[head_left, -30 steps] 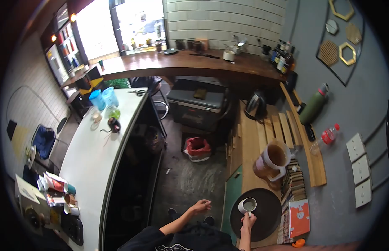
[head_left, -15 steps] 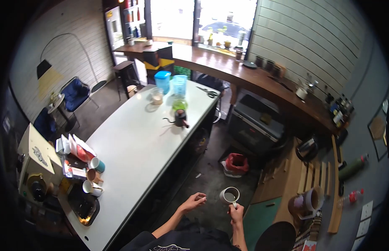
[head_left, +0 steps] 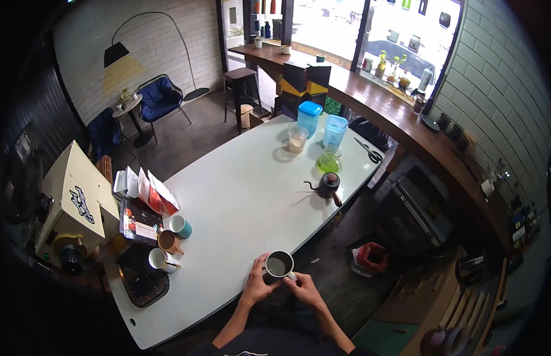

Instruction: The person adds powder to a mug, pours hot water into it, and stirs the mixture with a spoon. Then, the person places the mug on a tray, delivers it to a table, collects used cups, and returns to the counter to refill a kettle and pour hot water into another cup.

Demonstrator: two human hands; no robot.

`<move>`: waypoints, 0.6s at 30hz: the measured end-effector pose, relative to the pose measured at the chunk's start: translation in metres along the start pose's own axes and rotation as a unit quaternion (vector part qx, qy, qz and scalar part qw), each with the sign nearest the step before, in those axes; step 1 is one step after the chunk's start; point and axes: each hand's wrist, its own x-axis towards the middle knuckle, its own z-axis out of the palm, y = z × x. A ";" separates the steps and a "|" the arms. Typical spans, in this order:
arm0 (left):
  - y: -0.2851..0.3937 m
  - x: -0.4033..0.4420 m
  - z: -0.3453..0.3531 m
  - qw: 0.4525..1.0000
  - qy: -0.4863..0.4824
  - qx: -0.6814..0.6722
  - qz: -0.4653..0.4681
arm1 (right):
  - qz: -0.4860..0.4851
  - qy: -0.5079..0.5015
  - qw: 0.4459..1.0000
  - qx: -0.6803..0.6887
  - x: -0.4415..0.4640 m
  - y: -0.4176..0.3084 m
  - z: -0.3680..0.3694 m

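Observation:
Both my hands hold a white mug (head_left: 279, 264) with liquid inside, at the near edge of the white table (head_left: 228, 196). My left hand (head_left: 257, 281) wraps round the mug's left side. On its handle, at the right, my right hand (head_left: 304, 289) is closed. Whether the mug touches the tabletop I cannot tell. Farther along the table stands a black gooseneck kettle (head_left: 329, 186), beside a glass vessel with something green (head_left: 328, 161).
At the left are a teal cup (head_left: 180, 226), a brown cup (head_left: 168, 241), a white mug (head_left: 160, 260), a black tray (head_left: 144, 283) and a cream machine (head_left: 80, 202). Blue-lidded containers (head_left: 309, 117) and scissors (head_left: 370, 151) lie farther back. A red-lined bin (head_left: 370, 258) stands right.
My view has turned left toward the table. The mug has come from over the floor to the table's edge, and my left hand, free before, now grips it too.

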 end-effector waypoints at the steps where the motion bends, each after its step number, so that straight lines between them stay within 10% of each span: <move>1: 0.000 0.005 -0.004 1.000 0.007 0.001 -0.003 | -0.004 -0.017 1.000 0.007 0.010 -0.004 0.004; 18: -0.021 0.070 -0.018 0.953 0.255 0.130 -0.095 | 0.092 -0.328 0.940 -0.020 0.169 0.003 -0.020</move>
